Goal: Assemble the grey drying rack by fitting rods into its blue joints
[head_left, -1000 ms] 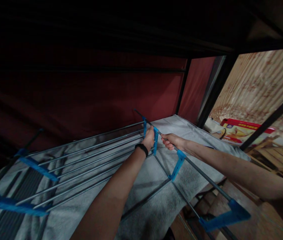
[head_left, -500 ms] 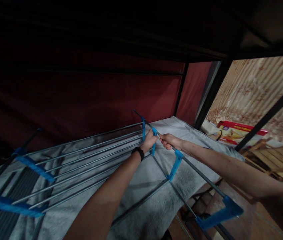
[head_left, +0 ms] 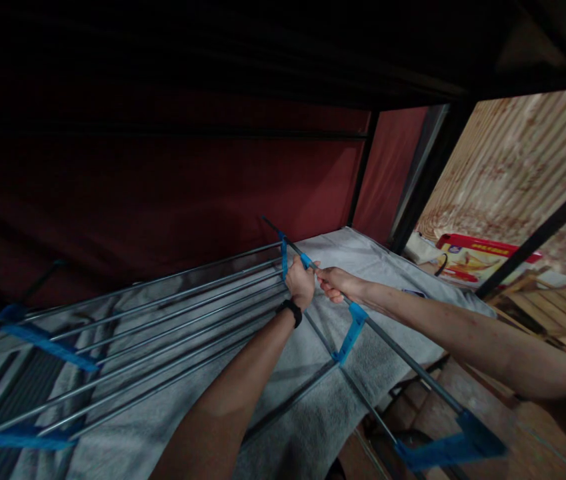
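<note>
A partly assembled rack (head_left: 183,313) of thin grey rods and blue plastic brackets lies over pale towelling. My left hand (head_left: 301,280), with a black band at its wrist, is closed around a blue bracket (head_left: 305,261) at the rods' right end, hiding most of it. Just right of it, my right hand (head_left: 333,283) grips the long grey tube (head_left: 407,357) that passes through the brackets. Another blue bracket (head_left: 351,333) sits on this tube below my right hand. A larger blue bracket (head_left: 455,448) is at the tube's near end.
The grey towel (head_left: 383,320) covers a raised surface inside a black metal frame (head_left: 437,160). Dark red sheeting (head_left: 213,187) hangs behind. Several grey tubes (head_left: 27,393) lie at left. A red and yellow box (head_left: 480,257) and wooden slats (head_left: 563,307) are at right.
My left hand has shifted slightly with the bracket, which now shows less below the fingers. The rack's left end has moved left and down in view. My right hand stays on the tube.
</note>
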The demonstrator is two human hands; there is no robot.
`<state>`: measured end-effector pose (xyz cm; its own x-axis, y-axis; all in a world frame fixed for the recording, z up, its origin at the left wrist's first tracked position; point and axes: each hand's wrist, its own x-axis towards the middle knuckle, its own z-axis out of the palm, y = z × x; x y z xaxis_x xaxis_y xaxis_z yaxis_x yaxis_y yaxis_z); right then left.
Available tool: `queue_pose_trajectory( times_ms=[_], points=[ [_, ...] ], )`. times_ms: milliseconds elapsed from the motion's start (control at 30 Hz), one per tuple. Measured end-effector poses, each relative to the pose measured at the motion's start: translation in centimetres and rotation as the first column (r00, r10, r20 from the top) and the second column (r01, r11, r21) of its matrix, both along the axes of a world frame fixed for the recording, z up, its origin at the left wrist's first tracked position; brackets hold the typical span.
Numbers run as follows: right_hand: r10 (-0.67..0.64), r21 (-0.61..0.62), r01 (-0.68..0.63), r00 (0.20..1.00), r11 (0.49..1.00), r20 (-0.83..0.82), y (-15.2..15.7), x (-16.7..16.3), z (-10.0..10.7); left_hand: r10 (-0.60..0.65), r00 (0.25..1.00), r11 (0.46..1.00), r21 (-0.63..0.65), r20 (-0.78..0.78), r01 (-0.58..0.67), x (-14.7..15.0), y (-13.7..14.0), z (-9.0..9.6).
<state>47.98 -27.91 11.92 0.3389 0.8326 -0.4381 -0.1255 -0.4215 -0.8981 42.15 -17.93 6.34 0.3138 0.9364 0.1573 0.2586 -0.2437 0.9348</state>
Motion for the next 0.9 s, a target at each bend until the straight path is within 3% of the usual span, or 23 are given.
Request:
queue_pose_trajectory(
  times_ms=[67,667,900],
  points=[
    [-0.01,-0.017,0.011,1.0,1.0,0.004,0.11,-0.07,0.15,0.032,0.999,0.998,0.052,-0.014,-0.031,0.13,-0.09,-0.16],
    [-0.006,-0.03,0.006,1.0,1.0,0.007,0.01,-0.21,0.41,0.073,0.997,0.997,0.012,0.0,-0.073,0.06,-0.84,0.33],
    [-0.007,-0.019,0.007,1.0,1.0,0.001,-0.04,-0.24,0.36,0.051,0.993,0.998,0.047,-0.104,-0.047,0.15,-0.7,0.16]
  ],
)
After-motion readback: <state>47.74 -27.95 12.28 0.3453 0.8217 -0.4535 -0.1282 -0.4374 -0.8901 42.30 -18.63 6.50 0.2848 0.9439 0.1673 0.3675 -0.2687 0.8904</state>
